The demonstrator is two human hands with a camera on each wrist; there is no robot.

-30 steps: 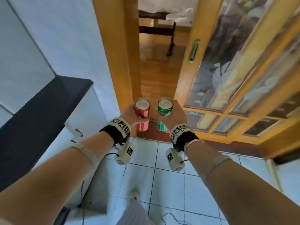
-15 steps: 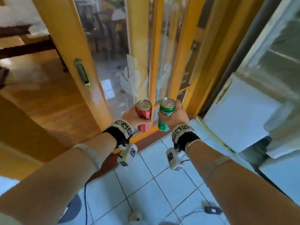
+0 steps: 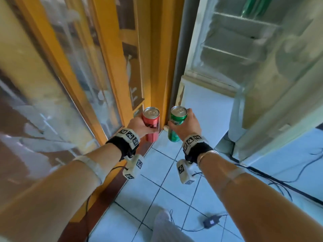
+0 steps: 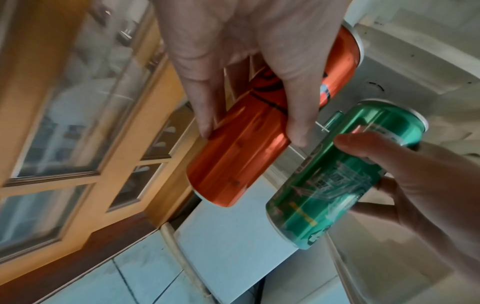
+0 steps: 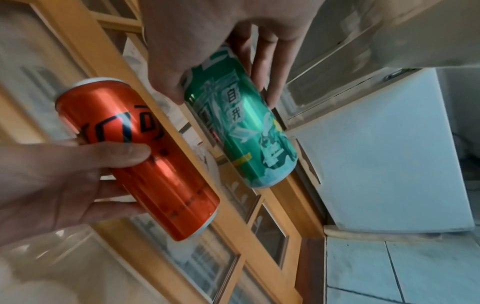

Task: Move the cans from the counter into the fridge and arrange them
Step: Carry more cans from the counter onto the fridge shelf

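Note:
My left hand (image 3: 139, 125) grips a red can (image 3: 151, 123) upright at chest height, fingers and thumb wrapped round its middle (image 4: 249, 131). Beside it, a small gap away, my right hand (image 3: 187, 125) holds a green can (image 3: 177, 120) the same way (image 5: 239, 131). The fridge (image 3: 232, 55) stands ahead to the upper right with its upper compartment open, showing white shelves. Its lower white door (image 3: 208, 109) is closed, just beyond the green can.
A yellow wooden door with glass panes (image 3: 90, 70) fills the left side, close to my left arm. The open fridge door (image 3: 283, 95) stands at the right. Black cables and a small adapter (image 3: 210, 221) lie on the tiled floor (image 3: 157, 180).
The view has swung right from the doorway and counter to the fridge, which now shows its open compartment. Both hands keep the cans side by side in front of me.

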